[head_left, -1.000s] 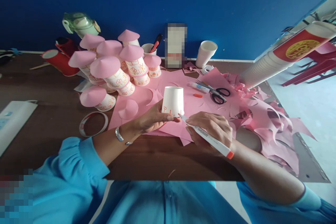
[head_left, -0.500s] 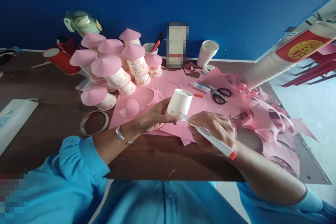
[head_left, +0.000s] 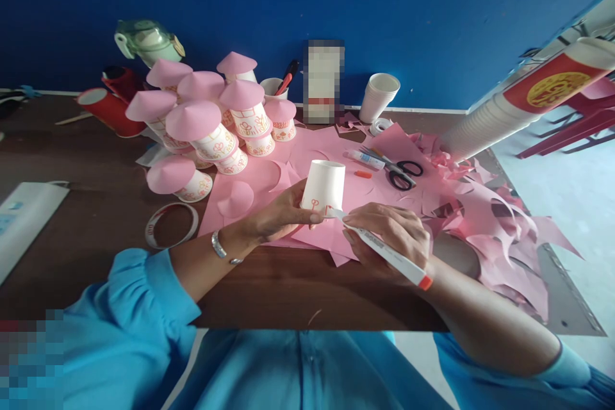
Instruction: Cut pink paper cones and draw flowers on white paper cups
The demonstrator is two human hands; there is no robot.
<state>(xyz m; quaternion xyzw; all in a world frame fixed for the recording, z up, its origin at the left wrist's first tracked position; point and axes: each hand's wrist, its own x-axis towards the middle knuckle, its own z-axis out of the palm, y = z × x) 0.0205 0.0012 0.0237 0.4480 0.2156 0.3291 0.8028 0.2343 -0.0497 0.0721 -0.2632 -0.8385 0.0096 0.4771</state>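
Note:
My left hand [head_left: 288, 213] is closed on a white paper cup [head_left: 325, 182], held upside down above the pink paper. Small orange line drawings show near the cup's rim. A white marker [head_left: 389, 255] with an orange end is gripped in my right hand [head_left: 391, 230], its tip touching the cup beside the drawn marks. An orange marker cap [head_left: 363, 174] lies on the paper beyond the cup. Several decorated cups with pink paper cones, such as this cone roof [head_left: 193, 120], stand to the left. A loose pink cone [head_left: 236, 198] lies near my left hand.
Black-handled scissors [head_left: 403, 176] and a glue stick [head_left: 366, 159] lie behind my right hand. Pink paper scraps [head_left: 500, 224] cover the right side. A tape roll [head_left: 172, 225] lies at left. A long cup stack [head_left: 494, 125] leans right; more cups [head_left: 379, 97] stand by the wall.
The cup has turned a little in my left hand and shifted slightly left, and the orange mark at the marker's tip looks larger. My right hand has barely moved.

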